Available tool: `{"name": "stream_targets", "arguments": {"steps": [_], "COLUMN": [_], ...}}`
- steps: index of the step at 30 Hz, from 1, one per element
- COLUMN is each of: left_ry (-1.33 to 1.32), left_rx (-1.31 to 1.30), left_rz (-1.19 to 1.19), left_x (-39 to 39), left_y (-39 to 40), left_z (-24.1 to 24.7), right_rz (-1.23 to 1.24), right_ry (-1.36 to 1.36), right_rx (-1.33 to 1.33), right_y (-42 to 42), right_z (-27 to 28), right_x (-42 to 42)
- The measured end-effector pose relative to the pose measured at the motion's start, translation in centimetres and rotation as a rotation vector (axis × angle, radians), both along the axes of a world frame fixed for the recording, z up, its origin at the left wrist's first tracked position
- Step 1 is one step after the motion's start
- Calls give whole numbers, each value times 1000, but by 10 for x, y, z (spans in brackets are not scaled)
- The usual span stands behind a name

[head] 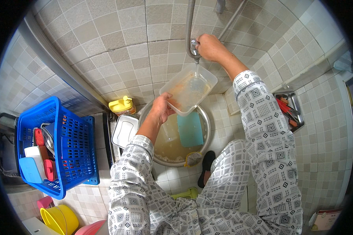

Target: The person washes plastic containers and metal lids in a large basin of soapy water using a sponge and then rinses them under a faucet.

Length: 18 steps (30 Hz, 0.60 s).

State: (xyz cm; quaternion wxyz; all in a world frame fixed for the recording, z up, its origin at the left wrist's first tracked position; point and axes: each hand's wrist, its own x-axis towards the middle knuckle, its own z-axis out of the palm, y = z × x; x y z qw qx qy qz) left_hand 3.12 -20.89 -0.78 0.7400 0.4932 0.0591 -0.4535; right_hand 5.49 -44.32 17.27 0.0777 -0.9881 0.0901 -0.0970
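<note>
My left hand (161,108) grips the near left rim of a clear plastic food container (191,89), tilted under a metal tap (195,50). Water runs from the tap into the container, which has orange residue inside. My right hand (210,48) is closed on the tap's handle. Below stands a round metal basin (207,141) of cloudy water, with a teal plastic lid (190,130) in it. A scrubbing sponge (193,159) rests at the basin's near rim. Left of the basin lies a white rectangular tray or lid (125,131), near a yellow pump bottle (122,105).
At the left a blue plastic basket (58,147) holds containers and lids. A yellow bucket (60,218) stands at the lower left. On the right, a metal tray (298,110) holds red-handled tools. A green plastic object (189,193) lies between my legs. Tiled walls surround me.
</note>
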Motion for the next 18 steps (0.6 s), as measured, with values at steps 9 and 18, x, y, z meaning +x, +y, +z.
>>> {"name": "stream_targets", "arguments": {"steps": [9, 18], "left_ry": [-4, -8], "left_rx": [-51, -16], "left_rz": [-68, -181], "left_x": [3, 14], "left_y": [-4, -17], "left_z": [-6, -32], "right_rz": [38, 77], "right_ry": [15, -171], "right_rx": [5, 44], "right_y": [-1, 4], "right_z": [3, 1], "right_x": [0, -17]}}
